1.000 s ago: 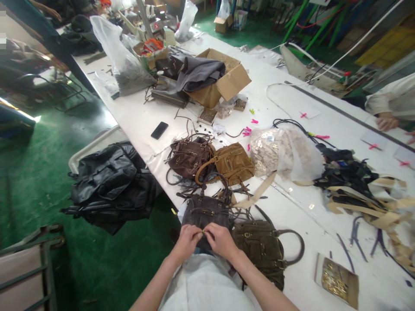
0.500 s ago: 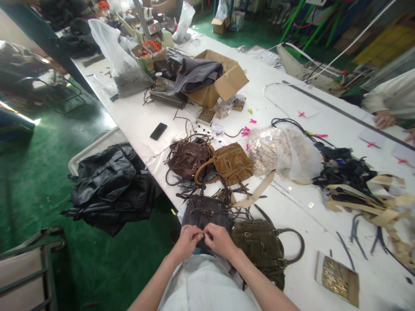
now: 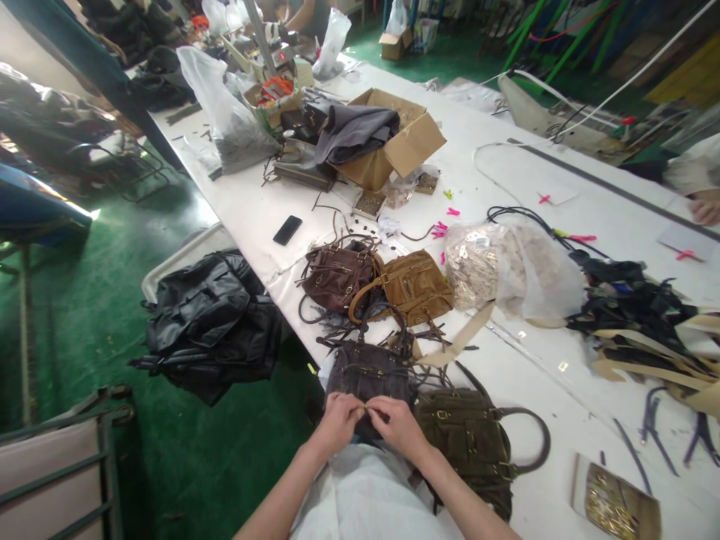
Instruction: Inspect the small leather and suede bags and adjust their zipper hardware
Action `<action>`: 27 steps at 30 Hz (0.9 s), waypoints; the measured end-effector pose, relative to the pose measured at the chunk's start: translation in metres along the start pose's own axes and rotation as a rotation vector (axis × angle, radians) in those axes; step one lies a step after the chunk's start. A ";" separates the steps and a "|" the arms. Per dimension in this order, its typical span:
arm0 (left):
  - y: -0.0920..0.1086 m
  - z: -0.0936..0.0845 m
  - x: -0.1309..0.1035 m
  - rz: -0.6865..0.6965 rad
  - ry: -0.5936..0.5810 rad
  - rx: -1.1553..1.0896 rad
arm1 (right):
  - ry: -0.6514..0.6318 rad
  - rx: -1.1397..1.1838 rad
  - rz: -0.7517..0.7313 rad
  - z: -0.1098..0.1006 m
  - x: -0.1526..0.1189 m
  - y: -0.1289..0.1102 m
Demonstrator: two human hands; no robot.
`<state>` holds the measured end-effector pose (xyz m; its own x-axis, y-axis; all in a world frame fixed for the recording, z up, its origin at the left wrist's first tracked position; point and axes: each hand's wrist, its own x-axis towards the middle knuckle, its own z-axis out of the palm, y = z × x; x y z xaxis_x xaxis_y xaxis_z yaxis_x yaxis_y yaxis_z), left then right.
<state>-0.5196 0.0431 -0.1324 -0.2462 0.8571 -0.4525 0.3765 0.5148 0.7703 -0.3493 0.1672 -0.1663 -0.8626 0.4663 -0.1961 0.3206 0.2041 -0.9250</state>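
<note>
At the table's near edge, my left hand (image 3: 341,420) and my right hand (image 3: 394,424) meet fingertip to fingertip over the front of a dark grey handbag (image 3: 368,371). Both are pinched closed around something tiny, partly gold-coloured, too small to name. An olive green handbag (image 3: 464,427) lies beside my right forearm, its handle pointing right. Beyond the grey bag sit a dark brown handbag (image 3: 340,277) and a tan handbag (image 3: 419,285), side by side.
Black bags (image 3: 211,322) are heaped left of the table. Farther back are a phone (image 3: 287,230) and an open carton (image 3: 416,146). On the right lie a plastic bag of small parts (image 3: 478,262), dark straps (image 3: 635,292) and a box of gold fittings (image 3: 613,506). Another person's hand (image 3: 706,208) rests at far right.
The whole view has shifted, so the table and bags appear slightly farther right. My hands remain together at the grey bag, with their fingertips slightly farther apart.
</note>
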 end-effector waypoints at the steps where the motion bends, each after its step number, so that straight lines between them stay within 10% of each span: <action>1: 0.001 -0.001 0.000 0.007 -0.006 0.005 | 0.005 -0.002 0.008 0.001 0.000 -0.001; 27: 0.006 -0.001 -0.008 0.025 0.053 0.007 | -0.065 0.257 0.236 -0.009 0.012 -0.016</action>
<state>-0.5165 0.0398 -0.1233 -0.2831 0.8677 -0.4085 0.3892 0.4932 0.7780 -0.3614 0.1769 -0.1512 -0.8022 0.4175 -0.4267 0.4119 -0.1302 -0.9019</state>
